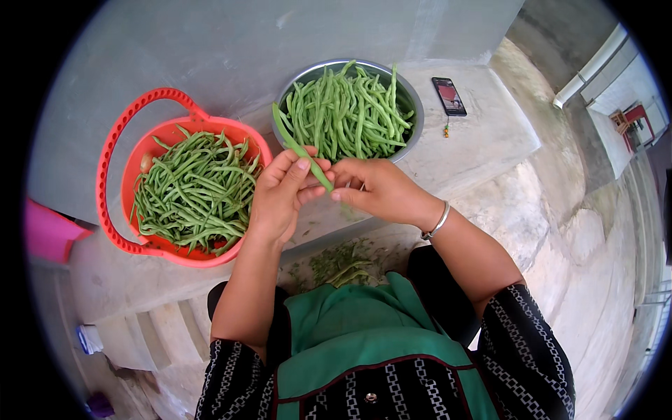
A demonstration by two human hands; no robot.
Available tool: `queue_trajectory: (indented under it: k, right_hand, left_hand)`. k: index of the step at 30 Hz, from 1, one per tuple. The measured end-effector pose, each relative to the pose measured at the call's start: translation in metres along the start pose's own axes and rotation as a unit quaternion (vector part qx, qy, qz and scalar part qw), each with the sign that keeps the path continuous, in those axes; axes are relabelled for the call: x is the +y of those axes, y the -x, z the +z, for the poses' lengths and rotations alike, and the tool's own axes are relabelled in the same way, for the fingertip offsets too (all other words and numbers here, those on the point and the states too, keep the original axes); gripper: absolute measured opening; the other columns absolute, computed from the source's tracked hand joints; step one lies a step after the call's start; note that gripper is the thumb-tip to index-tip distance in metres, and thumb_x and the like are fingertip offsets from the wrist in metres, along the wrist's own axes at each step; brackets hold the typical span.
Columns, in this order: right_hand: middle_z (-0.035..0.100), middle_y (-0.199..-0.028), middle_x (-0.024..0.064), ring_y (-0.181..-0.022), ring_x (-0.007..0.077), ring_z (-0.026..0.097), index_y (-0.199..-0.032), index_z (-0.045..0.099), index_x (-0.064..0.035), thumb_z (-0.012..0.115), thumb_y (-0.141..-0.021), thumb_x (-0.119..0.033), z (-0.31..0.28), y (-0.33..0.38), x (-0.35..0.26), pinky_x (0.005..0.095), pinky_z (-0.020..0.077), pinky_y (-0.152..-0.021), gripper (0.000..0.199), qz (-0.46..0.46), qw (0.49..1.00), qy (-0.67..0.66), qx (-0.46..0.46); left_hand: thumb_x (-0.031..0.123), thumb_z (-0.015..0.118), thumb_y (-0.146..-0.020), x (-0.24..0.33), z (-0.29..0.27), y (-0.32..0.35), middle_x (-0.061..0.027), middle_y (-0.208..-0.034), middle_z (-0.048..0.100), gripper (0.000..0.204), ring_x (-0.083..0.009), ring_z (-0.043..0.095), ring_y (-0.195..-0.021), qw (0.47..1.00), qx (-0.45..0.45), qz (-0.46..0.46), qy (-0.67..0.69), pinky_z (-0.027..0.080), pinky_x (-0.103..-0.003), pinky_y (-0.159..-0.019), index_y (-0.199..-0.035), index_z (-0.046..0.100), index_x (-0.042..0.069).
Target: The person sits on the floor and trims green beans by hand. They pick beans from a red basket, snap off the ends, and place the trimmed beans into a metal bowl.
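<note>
Single green bean pinched betw. both hands over the concrete ledge: left hand clenched round its lower part, right hand nipping the near tip w/ thumb + forefinger. Risk: bean could snap mid-length or slip if tip is pulled too hard, and bits could miss the scrap pile below. Around: steel bowl of beans just behind hands, red basket of beans at left, phone near ledge edge; nothing blocks the hands.
</note>
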State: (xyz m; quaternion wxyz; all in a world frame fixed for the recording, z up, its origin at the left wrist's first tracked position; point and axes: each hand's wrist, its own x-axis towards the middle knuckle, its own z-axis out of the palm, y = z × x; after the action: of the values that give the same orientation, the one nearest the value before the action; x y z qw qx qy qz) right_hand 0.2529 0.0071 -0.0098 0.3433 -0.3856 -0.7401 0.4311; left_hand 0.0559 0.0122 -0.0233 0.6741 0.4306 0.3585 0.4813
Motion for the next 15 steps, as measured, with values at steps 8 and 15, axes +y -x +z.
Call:
queue_trajectory:
  k: [8,15]
  right_hand:
    - [0.064,-0.075,0.0042,-0.067,0.0091,0.059,-0.097,0.062,0.0019,0.061,-0.086,-0.015,-0.066,-0.008,0.055,0.0250,0.0467,-0.061,0.020,0.088,0.975,-0.056,0.197]
    - [0.066,-0.099,0.0189,-0.094,0.0345,0.063,-0.107,0.065,-0.0033,0.062,-0.085,-0.025,-0.120,-0.047,0.108,0.0379,0.0492,-0.080,0.031,0.037,0.898,0.333,0.286]
  left_hand:
    - [0.017,0.050,-0.097,0.007,0.014,-0.015,-0.0126,-0.117,0.060,0.035,-0.0198,0.061,-0.103,0.999,0.015,0.016,-0.045,0.051,-0.030,-0.083,-0.128,0.048,0.001]
    - [0.010,0.053,-0.094,0.033,-0.051,-0.010,-0.0108,-0.109,0.064,0.029,-0.0168,0.062,-0.096,0.954,0.127,0.146,-0.227,0.049,-0.027,-0.081,-0.122,0.053,-0.001]
